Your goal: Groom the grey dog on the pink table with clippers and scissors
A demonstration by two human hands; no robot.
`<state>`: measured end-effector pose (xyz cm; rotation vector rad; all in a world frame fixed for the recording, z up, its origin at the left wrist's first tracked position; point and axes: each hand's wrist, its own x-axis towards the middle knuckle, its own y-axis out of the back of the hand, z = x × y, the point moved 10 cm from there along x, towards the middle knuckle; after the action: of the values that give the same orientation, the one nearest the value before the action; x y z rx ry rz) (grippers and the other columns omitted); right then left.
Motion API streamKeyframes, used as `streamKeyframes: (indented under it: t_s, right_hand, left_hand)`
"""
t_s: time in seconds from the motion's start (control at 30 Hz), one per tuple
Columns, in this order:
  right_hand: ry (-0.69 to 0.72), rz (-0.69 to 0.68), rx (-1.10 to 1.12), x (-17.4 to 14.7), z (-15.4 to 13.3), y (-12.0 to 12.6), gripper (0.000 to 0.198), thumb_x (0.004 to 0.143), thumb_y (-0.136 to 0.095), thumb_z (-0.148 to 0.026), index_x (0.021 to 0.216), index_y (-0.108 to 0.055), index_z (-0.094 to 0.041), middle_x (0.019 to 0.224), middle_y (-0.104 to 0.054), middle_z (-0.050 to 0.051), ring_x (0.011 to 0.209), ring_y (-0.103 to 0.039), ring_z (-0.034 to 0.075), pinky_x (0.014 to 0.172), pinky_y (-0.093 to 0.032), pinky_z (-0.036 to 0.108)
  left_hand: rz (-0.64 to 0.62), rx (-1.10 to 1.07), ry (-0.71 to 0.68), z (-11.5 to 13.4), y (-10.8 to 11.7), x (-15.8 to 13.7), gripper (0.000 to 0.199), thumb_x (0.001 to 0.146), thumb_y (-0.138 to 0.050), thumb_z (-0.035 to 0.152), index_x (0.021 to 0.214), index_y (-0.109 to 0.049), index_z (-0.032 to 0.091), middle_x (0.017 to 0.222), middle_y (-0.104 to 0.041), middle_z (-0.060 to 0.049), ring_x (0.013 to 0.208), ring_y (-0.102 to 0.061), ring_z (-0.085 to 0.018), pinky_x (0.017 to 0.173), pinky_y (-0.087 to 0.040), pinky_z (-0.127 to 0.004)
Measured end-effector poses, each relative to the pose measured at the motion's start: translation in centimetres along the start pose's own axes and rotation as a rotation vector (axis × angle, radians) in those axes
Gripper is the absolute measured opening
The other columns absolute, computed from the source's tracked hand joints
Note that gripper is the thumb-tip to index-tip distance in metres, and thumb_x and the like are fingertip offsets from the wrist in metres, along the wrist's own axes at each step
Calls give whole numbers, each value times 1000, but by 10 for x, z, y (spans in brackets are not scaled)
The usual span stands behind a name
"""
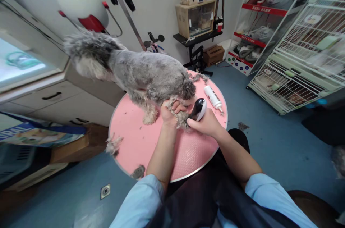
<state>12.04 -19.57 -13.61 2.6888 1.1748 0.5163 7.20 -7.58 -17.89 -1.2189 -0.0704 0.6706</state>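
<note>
A grey dog point(151, 71) stands on a round pink grooming table point(188, 156), its head to the left. My left hand point(172, 111) is closed around the dog's hind leg, fingers wrapped over the fur. In my right hand point(207, 122) are black-and-white hair clippers point(198, 109), their lower end against the fur of that leg's paw point(182, 120). A white squeeze bottle point(213, 98) lies on the table just beyond my right hand. Cut fur clumps point(114, 145) rest at the table's left edge, and another clump point(138, 172) lies at the front.
Behind the dog, a white dryer point(81, 1) hangs by the wall. A wooden box with a glass front point(196, 19) sits on a black side table point(199, 39). Wire cages point(293, 77) stand on the right. Drawers point(51, 95) and a cardboard box point(86, 145) are on the left.
</note>
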Motion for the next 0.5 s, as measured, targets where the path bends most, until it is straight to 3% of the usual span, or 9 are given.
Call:
streamKeyframes:
  t_s: [0.07,0.17,0.23,0.3,0.37,0.5]
  right_hand:
    - [12,54,73,-2,2,5,19,65,-70,-19,78,-57,-23,66,-63,-3,62,-60,17,67,-51,33]
    - [95,118,351,-14,8,16,25,70,-70,-20,89,-55,-26,94,-72,2,87,-67,21,85,-54,39]
    - [86,78,414,-22,17,15,30,71,-73,-20,92,-53,-27,105,-72,4,96,-67,22,91,-53,43]
    - [73,81,411,-28,24,16,31,71,-76,-21,90,-52,-27,103,-72,3,96,-67,23,93,-52,45]
    - [88,185,470,-35,26,24,32,74,-75,-23,93,-50,-27,101,-72,2,97,-67,22,95,-51,47]
    - [131,290,555,-51,23,18,41,77,-77,-27,106,-48,-29,115,-67,4,110,-64,22,101,-50,48]
  left_hand:
    - [-2,1,-11,2,0,0,30,82,-44,27,58,-28,20,42,-24,9,33,-19,-4,42,-37,-18]
    - [-17,-23,-4,1,-2,-1,29,83,-43,26,59,-27,20,42,-24,8,33,-19,-4,42,-37,-17]
    - [-20,-38,2,-1,-3,-1,29,84,-42,26,59,-28,20,43,-24,8,33,-19,-4,42,-37,-17]
    - [-13,-35,-2,-2,-2,0,30,85,-42,27,60,-28,20,44,-24,9,34,-19,-4,42,-37,-17]
    - [-18,-30,-14,-1,-1,2,30,85,-43,27,60,-28,20,44,-24,9,34,-19,-4,43,-37,-17]
    - [-66,-67,-31,0,-4,4,26,85,-42,26,61,-32,20,43,-24,8,34,-18,-5,42,-37,-18]
